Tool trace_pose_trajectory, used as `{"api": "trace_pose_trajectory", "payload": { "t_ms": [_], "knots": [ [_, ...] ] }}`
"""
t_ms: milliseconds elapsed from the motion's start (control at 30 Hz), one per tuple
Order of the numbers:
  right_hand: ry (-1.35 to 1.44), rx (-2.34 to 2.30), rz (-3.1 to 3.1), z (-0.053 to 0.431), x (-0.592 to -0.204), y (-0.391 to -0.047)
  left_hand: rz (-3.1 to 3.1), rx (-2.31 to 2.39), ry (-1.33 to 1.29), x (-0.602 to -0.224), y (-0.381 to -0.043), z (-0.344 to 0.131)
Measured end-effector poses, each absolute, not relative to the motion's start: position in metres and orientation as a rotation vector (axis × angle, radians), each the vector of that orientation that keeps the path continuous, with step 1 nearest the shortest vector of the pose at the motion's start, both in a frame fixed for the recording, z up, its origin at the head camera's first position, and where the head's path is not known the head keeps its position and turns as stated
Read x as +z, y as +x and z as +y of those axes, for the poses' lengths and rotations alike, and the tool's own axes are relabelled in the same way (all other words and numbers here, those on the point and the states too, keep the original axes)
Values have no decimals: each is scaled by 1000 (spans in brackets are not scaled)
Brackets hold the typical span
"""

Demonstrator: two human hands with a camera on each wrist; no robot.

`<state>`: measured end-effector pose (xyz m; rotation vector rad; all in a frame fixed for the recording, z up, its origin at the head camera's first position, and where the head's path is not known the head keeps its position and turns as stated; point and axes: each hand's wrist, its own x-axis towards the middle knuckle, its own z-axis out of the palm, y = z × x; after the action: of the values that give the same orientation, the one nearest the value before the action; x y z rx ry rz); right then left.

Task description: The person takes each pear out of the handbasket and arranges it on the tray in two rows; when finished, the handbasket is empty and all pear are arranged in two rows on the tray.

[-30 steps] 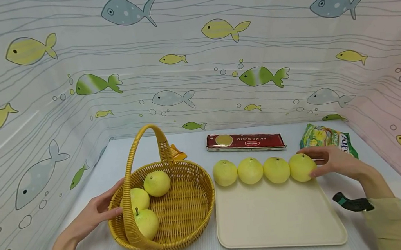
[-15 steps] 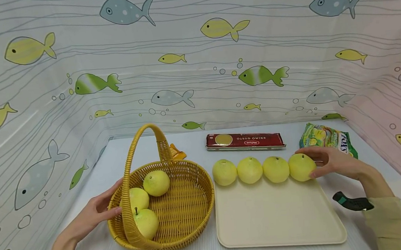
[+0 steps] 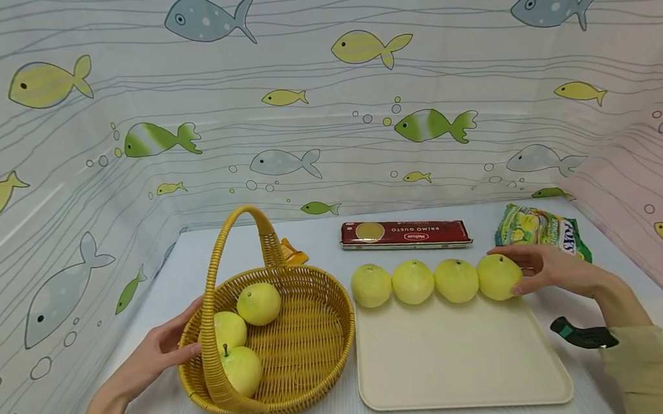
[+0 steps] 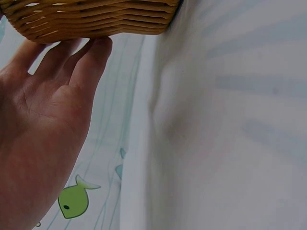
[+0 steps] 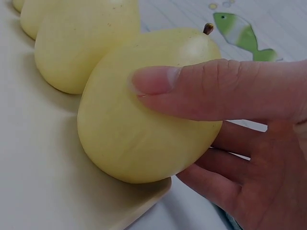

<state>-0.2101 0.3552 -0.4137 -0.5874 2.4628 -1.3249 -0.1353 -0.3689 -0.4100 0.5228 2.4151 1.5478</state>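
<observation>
My right hand (image 3: 561,270) holds a pale yellow pear (image 3: 498,277) at the right end of a row of several pears. In the right wrist view its thumb lies across the near side of this pear, with the fingers behind it. The row stands along the far edge of a cream tray (image 3: 460,359). My left hand (image 3: 161,347) rests against the left side of a wicker basket (image 3: 303,365). Its fairly straight fingers touch the outer wall, as the left wrist view shows. Three pears lie in the basket's left part, partly behind its handle (image 3: 219,307).
A dark red biscuit packet (image 3: 406,234) lies behind the row. At the back right is a green bag (image 3: 540,229), partly hidden by my right hand. An orange wrapper (image 3: 293,253) shows behind the basket. A fish-patterned curtain (image 3: 325,123) surrounds the table.
</observation>
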Motion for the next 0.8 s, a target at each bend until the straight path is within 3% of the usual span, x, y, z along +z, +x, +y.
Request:
{"api": "trace_pose_trajectory", "payload": {
  "t_ms": [800],
  "knots": [
    [-494,-1302,2602,353,-401,-208,2423,1555,545,-413,-137,-369]
  ]
}}
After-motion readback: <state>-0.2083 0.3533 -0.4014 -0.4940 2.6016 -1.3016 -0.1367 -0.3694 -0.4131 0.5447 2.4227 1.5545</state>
